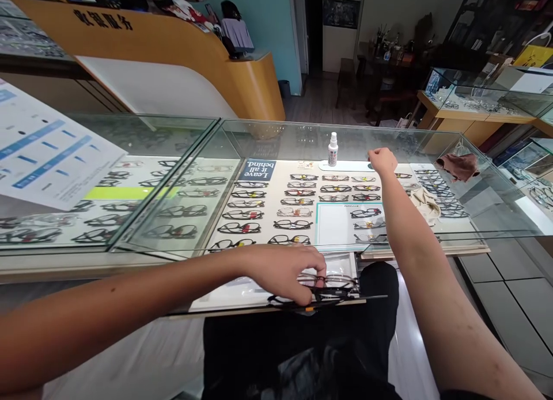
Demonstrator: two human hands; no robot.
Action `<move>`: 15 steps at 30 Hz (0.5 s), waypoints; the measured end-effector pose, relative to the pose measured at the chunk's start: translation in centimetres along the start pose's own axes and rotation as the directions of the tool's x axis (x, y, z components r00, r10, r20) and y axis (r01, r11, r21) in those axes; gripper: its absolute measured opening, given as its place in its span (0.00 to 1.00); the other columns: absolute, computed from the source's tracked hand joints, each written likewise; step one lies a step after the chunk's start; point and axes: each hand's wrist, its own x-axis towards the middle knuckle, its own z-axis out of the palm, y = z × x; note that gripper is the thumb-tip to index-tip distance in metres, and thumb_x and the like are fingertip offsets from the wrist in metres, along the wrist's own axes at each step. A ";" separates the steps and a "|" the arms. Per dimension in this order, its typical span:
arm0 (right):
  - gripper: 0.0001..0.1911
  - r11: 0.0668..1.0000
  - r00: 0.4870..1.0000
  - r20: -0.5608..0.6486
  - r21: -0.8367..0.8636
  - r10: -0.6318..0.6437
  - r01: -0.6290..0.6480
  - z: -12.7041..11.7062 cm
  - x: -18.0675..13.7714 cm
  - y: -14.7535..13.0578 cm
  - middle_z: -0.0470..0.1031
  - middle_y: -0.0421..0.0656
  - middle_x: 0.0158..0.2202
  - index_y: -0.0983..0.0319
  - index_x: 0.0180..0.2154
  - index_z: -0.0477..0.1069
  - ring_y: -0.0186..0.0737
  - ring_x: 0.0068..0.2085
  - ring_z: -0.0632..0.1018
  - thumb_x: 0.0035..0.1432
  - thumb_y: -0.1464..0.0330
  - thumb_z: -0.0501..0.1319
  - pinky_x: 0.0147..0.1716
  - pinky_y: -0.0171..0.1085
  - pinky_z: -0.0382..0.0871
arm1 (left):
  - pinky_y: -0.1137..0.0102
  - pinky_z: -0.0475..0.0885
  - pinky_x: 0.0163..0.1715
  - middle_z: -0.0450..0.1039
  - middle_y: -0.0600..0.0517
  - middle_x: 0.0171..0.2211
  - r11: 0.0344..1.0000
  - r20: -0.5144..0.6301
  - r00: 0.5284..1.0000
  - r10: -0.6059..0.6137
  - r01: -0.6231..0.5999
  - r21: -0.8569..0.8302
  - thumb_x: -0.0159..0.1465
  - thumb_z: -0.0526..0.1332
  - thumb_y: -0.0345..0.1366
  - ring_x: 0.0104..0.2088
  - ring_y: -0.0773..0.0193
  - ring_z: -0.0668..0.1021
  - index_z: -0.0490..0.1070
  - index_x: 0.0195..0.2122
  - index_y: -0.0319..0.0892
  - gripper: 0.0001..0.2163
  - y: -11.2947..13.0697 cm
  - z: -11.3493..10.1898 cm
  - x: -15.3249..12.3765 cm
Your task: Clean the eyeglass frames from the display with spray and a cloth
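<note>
Your left hand (287,270) reaches in from the left, palm down, its thumb and bent index finger closed narrowly on a pair of black-framed eyeglasses (330,294). That pair is at the front edge of an open, shallow white drawer (216,299), directly in front of your dark-clothed lap (298,354). Its long axis runs crosswise, left to right, roughly parallel to the drawer's edge; a thin dark bar (375,297) points out to the right, past the drawer's corner. A small orange tag (309,311) shows just below the frame. Just behind it lies a thin-rimmed pair of eyeglasses with clear lenses (343,281), also lengthwise across your view, partly covered by your fingers.

Your right hand (383,160) is stretched forward to the far side of the glass-topped display case (268,201), its fingers curled into a loose fist; you cannot tell from here whether anything is inside it. A small white spray bottle (332,151) stands upright to its left, nozzle up. A crumpled brownish-pink cloth (458,166) lies to its right, and a crumpled cream cloth (423,204) lies nearer you, beside your forearm.
</note>
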 end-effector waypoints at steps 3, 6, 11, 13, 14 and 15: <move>0.18 1.000 1.000 0.002 0.002 0.000 0.000 0.0 0.0 0.0 0.74 0.44 0.27 0.58 0.26 0.73 0.45 0.32 0.75 0.70 0.68 0.57 0.35 0.38 0.66 | 0.68 0.68 0.59 0.79 0.55 0.49 0.997 -0.084 0.996 0.034 -0.028 0.072 0.58 0.68 0.34 0.58 0.55 0.74 0.74 0.40 0.48 0.09 1.0 -2.1 -1.1; 0.18 1.000 1.000 0.000 0.001 -0.003 0.003 0.0 0.0 0.0 0.74 0.44 0.27 0.58 0.26 0.73 0.46 0.34 0.76 0.70 0.67 0.57 0.36 0.38 0.67 | 0.65 0.67 0.60 0.78 0.54 0.49 0.985 -0.205 0.978 0.047 -0.011 0.173 0.60 0.65 0.37 0.58 0.54 0.73 0.73 0.40 0.47 0.08 1.4 -4.8 -1.2; 0.18 1.000 1.000 -0.001 -0.006 -0.003 0.003 0.0 -0.1 0.0 0.75 0.44 0.28 0.58 0.25 0.73 0.46 0.35 0.76 0.70 0.67 0.57 0.37 0.38 0.67 | 0.56 0.65 0.62 0.76 0.48 0.53 0.957 -0.369 0.929 0.008 0.101 0.274 0.61 0.62 0.43 0.59 0.48 0.72 0.74 0.44 0.46 0.13 0.6 -8.4 0.8; 0.18 1.000 1.000 0.004 -0.008 0.001 -0.001 0.0 -0.1 -0.1 0.75 0.43 0.28 0.58 0.25 0.73 0.45 0.33 0.75 0.69 0.67 0.57 0.36 0.38 0.66 | 0.53 0.63 0.63 0.75 0.46 0.52 0.934 -0.424 0.905 0.022 0.132 0.331 0.61 0.62 0.45 0.60 0.47 0.71 0.75 0.44 0.45 0.14 0.0 -8.9 2.2; 0.18 1.000 1.000 0.007 -0.008 0.002 -0.002 0.0 -0.2 -0.1 0.75 0.43 0.28 0.58 0.25 0.73 0.45 0.32 0.75 0.69 0.67 0.57 0.35 0.38 0.66 | 0.51 0.61 0.65 0.75 0.45 0.52 0.919 -0.451 0.892 0.039 0.145 0.367 0.61 0.62 0.46 0.60 0.46 0.71 0.75 0.44 0.45 0.14 -0.4 -9.0 3.0; 0.18 1.000 1.000 0.010 -0.009 0.004 -0.003 0.0 -0.2 -0.1 0.75 0.43 0.28 0.58 0.25 0.73 0.44 0.32 0.75 0.69 0.67 0.57 0.34 0.38 0.66 | 0.49 0.58 0.66 0.75 0.44 0.52 0.900 -0.474 0.878 0.058 0.160 0.406 0.61 0.62 0.46 0.60 0.46 0.70 0.75 0.43 0.44 0.14 -0.7 -9.0 3.7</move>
